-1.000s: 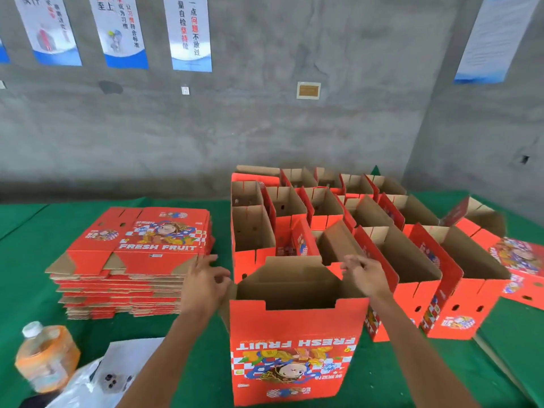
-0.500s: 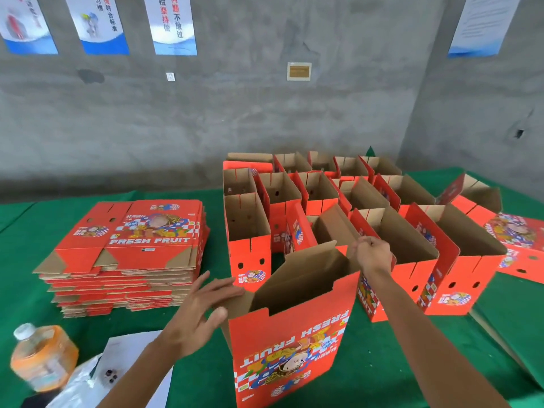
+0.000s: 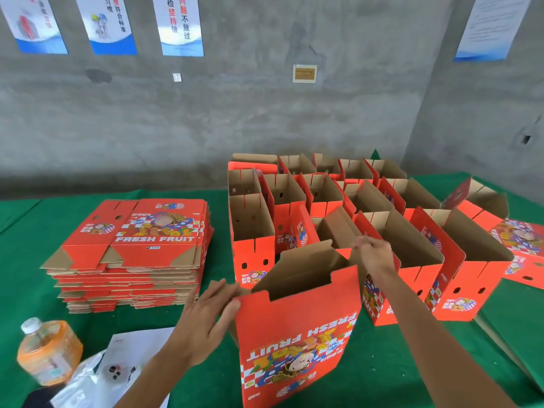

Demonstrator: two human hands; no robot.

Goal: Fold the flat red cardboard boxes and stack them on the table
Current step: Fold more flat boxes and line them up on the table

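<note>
a green table (image 3: 368, 375) stands against a grey concrete wall (image 3: 265, 113) hung with posters (image 3: 179, 25). near the front edge an opened red box (image 3: 297, 343) stands upright, tilted a little, its "fresh fruit" print upside down to the camera. the right hand (image 3: 375, 256) pinches the far right top edge of the box, fingers curled on the cardboard. the left hand (image 3: 206, 322) lies flat with straight, spread fingers against the box's left side near the top corner. just behind and to the right, folded boxes (image 3: 338, 198) stand open-topped in rows, touching one another. left of them, well apart from the held box, sits a stack (image 3: 132, 251) of flat boxes. at the near left corner are a bottle (image 3: 48, 351) of orange drink and some paper (image 3: 129, 348) beside a clear plastic bag.
</note>
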